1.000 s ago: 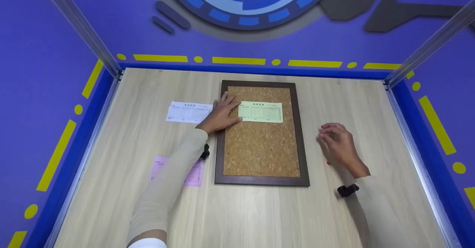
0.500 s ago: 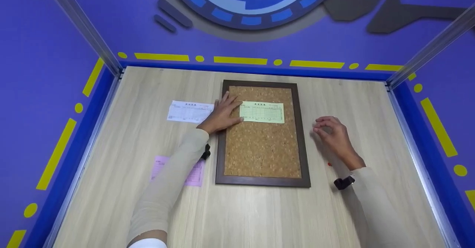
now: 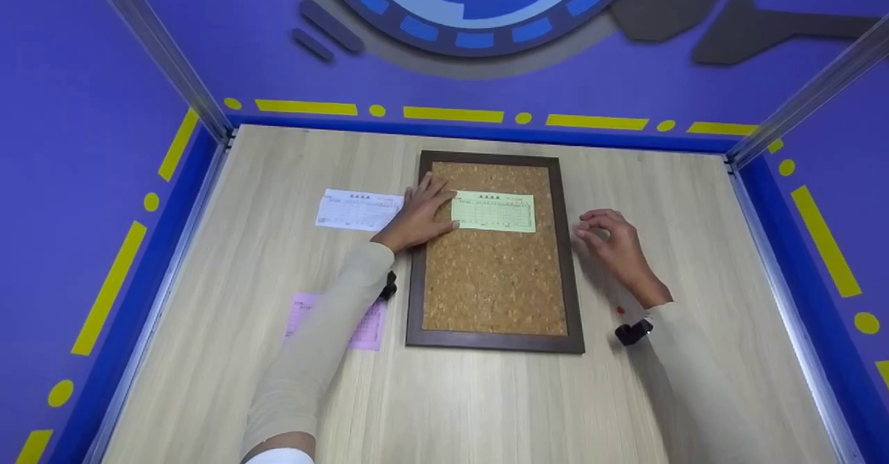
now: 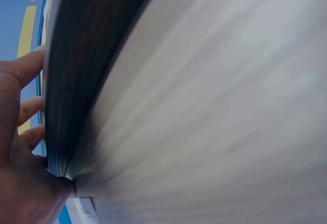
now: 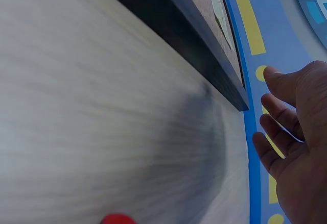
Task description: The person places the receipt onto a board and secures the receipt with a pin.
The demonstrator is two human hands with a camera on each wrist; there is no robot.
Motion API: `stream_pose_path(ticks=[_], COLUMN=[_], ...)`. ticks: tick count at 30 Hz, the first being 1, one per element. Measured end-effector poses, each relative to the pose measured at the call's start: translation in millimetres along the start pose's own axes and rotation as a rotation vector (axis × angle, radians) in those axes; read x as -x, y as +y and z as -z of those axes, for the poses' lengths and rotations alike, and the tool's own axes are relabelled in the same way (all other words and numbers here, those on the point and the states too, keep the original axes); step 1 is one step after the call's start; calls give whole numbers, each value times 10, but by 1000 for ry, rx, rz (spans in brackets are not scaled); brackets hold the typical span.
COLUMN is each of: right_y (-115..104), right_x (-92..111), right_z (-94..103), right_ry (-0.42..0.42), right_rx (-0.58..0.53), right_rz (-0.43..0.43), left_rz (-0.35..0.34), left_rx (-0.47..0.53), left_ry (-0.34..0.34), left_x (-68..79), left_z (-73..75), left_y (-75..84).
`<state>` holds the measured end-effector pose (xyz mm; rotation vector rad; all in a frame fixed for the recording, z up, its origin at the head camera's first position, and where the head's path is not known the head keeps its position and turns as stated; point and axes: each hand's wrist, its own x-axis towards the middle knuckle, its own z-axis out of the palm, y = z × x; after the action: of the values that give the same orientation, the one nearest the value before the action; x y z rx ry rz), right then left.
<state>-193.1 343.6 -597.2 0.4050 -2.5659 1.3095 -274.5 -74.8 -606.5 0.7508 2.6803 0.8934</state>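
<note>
My left hand (image 3: pixel 420 217) lies with fingers spread across the left frame of a cork board (image 3: pixel 493 283). Its fingertips and thumb rest at the left edge of a green printed slip (image 3: pixel 493 212) on the upper cork. My right hand (image 3: pixel 615 245) hovers just right of the board, thumb and forefinger brought together, the other fingers bent. I cannot tell whether something small sits between those fingertips. In the right wrist view the hand (image 5: pixel 301 127) is beyond the board's dark frame (image 5: pixel 189 35). A small red thing (image 3: pixel 620 310) lies on the table below the right hand.
A white printed slip (image 3: pixel 358 209) lies left of the board, partly under the left hand. Nearer the front, a pink slip (image 3: pixel 368 328) is partly covered by the left sleeve (image 3: pixel 319 346). Blue-purple walls (image 3: pixel 486 89) enclose the wooden table (image 3: pixel 479 408).
My right hand has moved left and away from me, closer to the board's right frame. The left hand stays in place on the board and green slip.
</note>
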Motion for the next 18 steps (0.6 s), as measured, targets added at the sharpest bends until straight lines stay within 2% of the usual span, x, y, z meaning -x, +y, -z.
stream_pose_path(ticks=[13, 18], right_y=[-53, -66], right_x=[-175, -214], right_z=[-143, -160], right_ry=[-56, -49], right_rx=[-24, -45], right_rz=[-40, -42], left_rz=[-17, -28], left_rx=[-13, -16], left_ry=[15, 13], left_x=[6, 2], left_z=[-16, -8], left_y=[-27, -21])
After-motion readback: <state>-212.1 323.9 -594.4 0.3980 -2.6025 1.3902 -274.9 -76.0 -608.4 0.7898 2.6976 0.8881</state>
